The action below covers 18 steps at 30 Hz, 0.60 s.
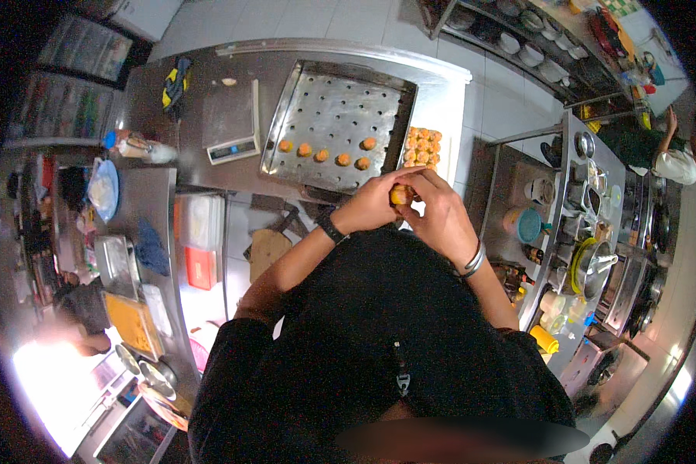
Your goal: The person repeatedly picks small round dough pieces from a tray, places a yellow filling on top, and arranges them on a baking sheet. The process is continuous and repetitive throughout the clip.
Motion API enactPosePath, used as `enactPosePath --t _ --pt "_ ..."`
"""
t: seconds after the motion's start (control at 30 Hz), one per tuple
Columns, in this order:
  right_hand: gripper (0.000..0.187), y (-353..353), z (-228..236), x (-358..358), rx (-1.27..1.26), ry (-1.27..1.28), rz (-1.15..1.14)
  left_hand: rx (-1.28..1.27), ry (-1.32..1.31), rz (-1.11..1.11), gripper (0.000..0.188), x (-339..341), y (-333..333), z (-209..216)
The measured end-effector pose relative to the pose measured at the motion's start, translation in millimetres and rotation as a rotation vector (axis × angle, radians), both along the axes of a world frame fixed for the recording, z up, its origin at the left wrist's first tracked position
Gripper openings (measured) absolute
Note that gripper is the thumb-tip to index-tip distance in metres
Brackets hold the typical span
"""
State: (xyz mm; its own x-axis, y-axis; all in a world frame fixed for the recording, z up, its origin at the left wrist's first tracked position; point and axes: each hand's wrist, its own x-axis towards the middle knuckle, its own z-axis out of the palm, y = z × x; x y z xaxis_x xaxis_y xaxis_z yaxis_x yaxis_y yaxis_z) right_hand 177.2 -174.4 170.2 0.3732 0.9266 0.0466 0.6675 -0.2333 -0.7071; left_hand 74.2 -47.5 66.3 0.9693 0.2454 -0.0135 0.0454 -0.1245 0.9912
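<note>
Both my hands meet over the near edge of the steel table, at the tray's near right corner. My left hand and my right hand are closed around a small yellow-orange ball that looks like dough. Fingers partly cover it. Just beyond lies a metal tray with holes in its base and raised sides. Several orange balls sit on it, mostly in a row along its near side. To the tray's right, more orange balls are packed close together.
A flat scale stands left of the tray, with a small pale piece beyond it. A black-and-yellow item lies farther left. Side counters hold a yellow slab and bowls. Another person is at far right.
</note>
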Motion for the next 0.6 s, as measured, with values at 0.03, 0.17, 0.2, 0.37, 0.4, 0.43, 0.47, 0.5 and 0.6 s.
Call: enactPosePath --t 0.03,0.17,0.2,0.37,0.4,0.43,0.47,0.5,0.6 --pt "0.043 2 5 0 0.044 0.003 0.025 0.024 -0.083 0.012 0.071 0 4 0" --pt "0.045 7 17 -4 0.251 -0.008 0.006 -0.108 -0.190 0.065 0.046 -5 13 16" --pt "0.043 5 18 -7 0.296 0.011 -0.085 -0.151 -0.156 0.107 0.042 -6 16 19" --pt "0.033 -6 -42 2 0.295 0.554 -0.342 -0.177 -0.047 0.287 0.016 -9 25 41" --pt "0.029 -7 -47 1 0.264 0.721 -0.274 -0.228 -0.242 0.310 0.012 -4 22 46" --pt "0.030 -5 -53 -4 0.273 0.916 -0.251 -0.278 -0.273 0.325 0.012 -3 21 48" --pt "0.031 1 -56 -9 0.283 1.111 -0.229 -0.329 -0.303 0.333 0.012 0 20 48" --pt "0.031 5 -58 -13 0.295 1.297 -0.205 -0.383 -0.340 0.337 0.013 3 19 48" --pt "0.036 13 -60 -20 0.404 1.497 -0.154 -0.360 -0.289 0.300 0.015 7 14 45"
